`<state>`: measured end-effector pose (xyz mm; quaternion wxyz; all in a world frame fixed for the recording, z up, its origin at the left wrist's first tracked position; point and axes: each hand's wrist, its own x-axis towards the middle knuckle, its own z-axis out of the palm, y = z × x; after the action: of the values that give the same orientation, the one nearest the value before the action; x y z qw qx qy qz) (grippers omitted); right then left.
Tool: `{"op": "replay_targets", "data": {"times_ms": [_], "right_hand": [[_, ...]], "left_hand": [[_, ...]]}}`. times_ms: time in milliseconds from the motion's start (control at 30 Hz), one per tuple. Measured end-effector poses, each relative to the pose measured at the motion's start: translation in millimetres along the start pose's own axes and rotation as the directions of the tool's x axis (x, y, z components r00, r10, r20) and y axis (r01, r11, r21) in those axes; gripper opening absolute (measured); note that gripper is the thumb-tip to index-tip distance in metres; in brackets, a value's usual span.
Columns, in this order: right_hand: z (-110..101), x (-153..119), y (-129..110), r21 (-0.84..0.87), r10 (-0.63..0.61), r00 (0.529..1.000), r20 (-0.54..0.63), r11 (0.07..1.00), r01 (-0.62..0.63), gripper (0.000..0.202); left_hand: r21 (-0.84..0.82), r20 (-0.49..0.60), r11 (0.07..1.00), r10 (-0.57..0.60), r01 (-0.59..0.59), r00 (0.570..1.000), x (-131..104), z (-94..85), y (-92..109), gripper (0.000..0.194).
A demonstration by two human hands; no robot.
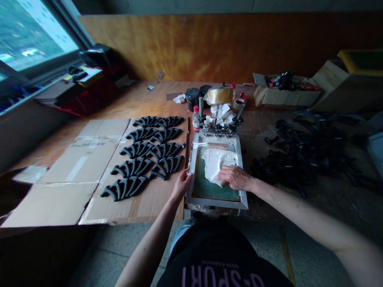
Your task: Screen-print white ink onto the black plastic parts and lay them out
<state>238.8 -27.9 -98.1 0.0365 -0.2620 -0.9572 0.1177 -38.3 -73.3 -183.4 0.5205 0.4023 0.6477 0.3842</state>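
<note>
1. Your left hand (pixel 182 184) grasped the left edge of the framed screen (pixel 215 202), its thumb lying on the rim.
2. Your right hand (pixel 235 178) was over the green mesh, its fingers curled and closed on the lower right edge of the white material (pixel 211 165); whether that was cloth or paste, you could not tell.
3. The framed screen lay in front of you at the near edge of the bench (pixel 149 103), with the white material spread across the middle and upper part of its mesh.
4. Just beyond the screen stood the metal clamps (pixel 201 107), with a red-capped bottle (pixel 196 119) beside them on the left.
5. To your left, curved black parts (pixel 140 149) lay in two columns on flattened cardboard (pixel 85 147).
6. To your right, more black pieces (pixel 299 155) lay in a loose heap, with an open carton (pixel 287 95) behind them.
</note>
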Motion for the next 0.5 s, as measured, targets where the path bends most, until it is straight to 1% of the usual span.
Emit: {"op": "replay_targets", "data": {"times_ms": [33, 67, 133, 167, 233, 300, 333, 400, 433, 500], "right_hand": [[-2, 1, 1, 0.016, 0.015, 1.0, 0.0, 1.0, -0.015, 0.025], [-2, 3, 1, 0.021, 0.056, 0.998, -0.024, 0.998, -0.055, 0.024], [3, 7, -2, -0.003, 0.154, 0.981, -0.117, 0.988, -0.155, 0.023], [7, 8, -4, -0.027, 0.178, 0.971, -0.16, 0.982, -0.184, 0.022], [16, 5, -12, -0.061, 0.156, 0.97, -0.185, 0.984, -0.17, 0.023], [19, 1, -16, -0.036, 0.118, 0.981, -0.154, 0.992, -0.125, 0.022], [17, 2, -16, -0.001, 0.131, 0.98, -0.15, 0.991, -0.133, 0.019], [6, 13, -9, 0.083, 0.216, 0.959, -0.184, 0.975, -0.204, 0.016], [-3, 23, -2, 0.119, 0.272, 0.937, -0.218, 0.961, -0.251, 0.023], [-24, 44, 18, 0.153, 0.379, 0.878, -0.292, 0.925, -0.348, 0.044]], "left_hand": [[0.0, -0.003, 1.0, 0.001, -0.001, 1.0, 0, 0.5, 1, 0.069], [0.004, -0.008, 1.0, 0.004, -0.004, 1.0, -1, 0.8, 2, 0.068], [0.016, -0.021, 1.0, 0.009, -0.009, 1.0, -2, 0.7, 4, 0.066], [0.017, -0.024, 1.0, 0.01, -0.009, 1.0, -2, 0.6, 5, 0.066], [0.009, -0.018, 1.0, 0.001, -0.001, 1.0, -4, 0.7, 7, 0.067], [-0.007, -0.006, 1.0, -0.011, 0.011, 1.0, -6, 1.3, 11, 0.068], [-0.013, -0.002, 1.0, -0.016, 0.016, 1.0, -8, 1.6, 14, 0.067], [-0.03, 0.006, 0.999, -0.025, 0.025, 1.0, -13, 1.3, 24, 0.068], [-0.041, 0.012, 0.999, -0.025, 0.026, 1.0, -16, 0.4, 30, 0.069], [-0.057, 0.015, 0.998, -0.01, 0.011, 1.0, -24, -3.0, 47, 0.071]]}}
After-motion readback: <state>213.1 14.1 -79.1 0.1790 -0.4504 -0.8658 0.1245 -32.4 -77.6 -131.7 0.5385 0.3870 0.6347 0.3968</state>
